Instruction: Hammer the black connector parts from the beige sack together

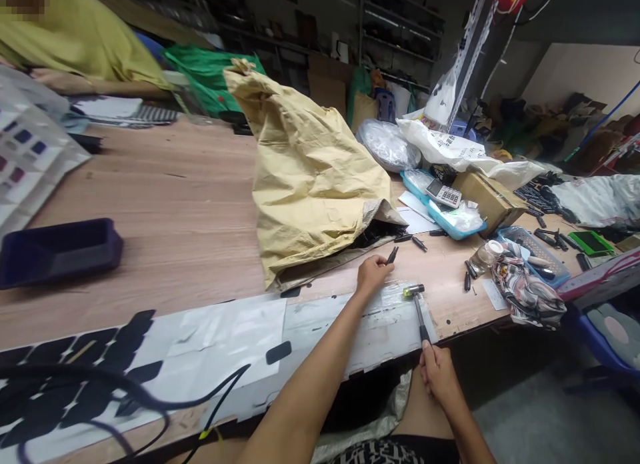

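My left hand (373, 275) is closed on a small black part (393, 255), pinched between thumb and fingers just above the table; its exact kind is too small to make out. In my right hand (440, 372) is the dark handle of a small hammer (414, 291), gripped near its lower end. The hammer's head, with a yellowish face on one side, is over the clear-covered white sheet (345, 324) at the table edge. Close beyond my left hand, a large yellow sack (315, 191) lies with its mouth open, black parts showing inside. Loose black pieces (419, 243) lie by that mouth.
Dark flat pieces (110, 341) lie at front left beside black cables (200, 397). A purple tray (60, 251) stands at left. Rightward are a calculator (443, 193), blue basket (543, 254), jar (485, 256) and bunched cloth (527, 287). A person in a yellow top (95, 37) is across the table.
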Tool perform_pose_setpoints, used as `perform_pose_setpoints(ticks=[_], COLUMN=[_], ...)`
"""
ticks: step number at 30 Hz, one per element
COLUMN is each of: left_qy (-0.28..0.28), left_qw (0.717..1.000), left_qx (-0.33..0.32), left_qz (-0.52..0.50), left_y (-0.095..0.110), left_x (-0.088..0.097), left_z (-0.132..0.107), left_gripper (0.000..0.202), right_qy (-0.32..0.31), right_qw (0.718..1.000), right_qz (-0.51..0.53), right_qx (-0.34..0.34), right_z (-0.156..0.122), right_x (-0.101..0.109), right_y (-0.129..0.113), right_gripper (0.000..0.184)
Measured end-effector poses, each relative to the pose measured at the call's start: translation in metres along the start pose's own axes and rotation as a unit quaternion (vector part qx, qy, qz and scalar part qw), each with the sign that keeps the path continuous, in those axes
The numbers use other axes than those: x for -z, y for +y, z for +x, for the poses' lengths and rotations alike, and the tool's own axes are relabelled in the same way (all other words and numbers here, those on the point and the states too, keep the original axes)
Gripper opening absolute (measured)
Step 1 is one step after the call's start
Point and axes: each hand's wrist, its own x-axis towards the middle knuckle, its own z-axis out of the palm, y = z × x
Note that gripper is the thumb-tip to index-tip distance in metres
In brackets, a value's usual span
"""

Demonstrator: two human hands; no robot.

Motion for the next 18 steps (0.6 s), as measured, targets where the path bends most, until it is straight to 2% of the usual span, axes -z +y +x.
perform_pose_setpoints(ticks=[5, 8, 10, 12, 15, 18], left_qy=[-0.023, -0.037, -0.030, -0.023, -0.026, -0.028], left_qw=[0.995, 0.985, 0.978, 0.975, 0.974, 0.975], left_qx=[-0.091, -0.162, -0.202, -0.213, -0.210, -0.209], left_qz=[0.019, 0.034, 0.046, 0.061, 0.074, 0.072], left_y=[-0.048, -0.070, -0.076, -0.077, -0.076, -0.075], left_x=[0.040, 0.049, 0.048, 0.045, 0.042, 0.042], left_z=[-0.057, -0.075, -0.078, -0.077, -0.075, -0.074], left_gripper=[0.013, 0.012, 0.012, 0.012, 0.011, 0.011], right_qy=[0.010, 0.011, 0.016, 0.030, 0.067, 0.097], right_qw=[1.000, 0.999, 0.999, 0.998, 0.985, 0.951], right_qz=[0.019, 0.035, 0.034, 0.012, -0.071, -0.173], right_qx=[0.019, 0.028, 0.031, 0.052, 0.145, 0.239], right_z=[0.000, -0.001, -0.003, -0.007, -0.015, -0.023], right_x=[0.000, -0.002, -0.003, -0.003, -0.003, -0.004], right_y=[-0.003, -0.001, 0.001, 0.001, -0.002, -0.010], right_gripper=[0.063, 0.063, 0.064, 0.062, 0.056, 0.052])
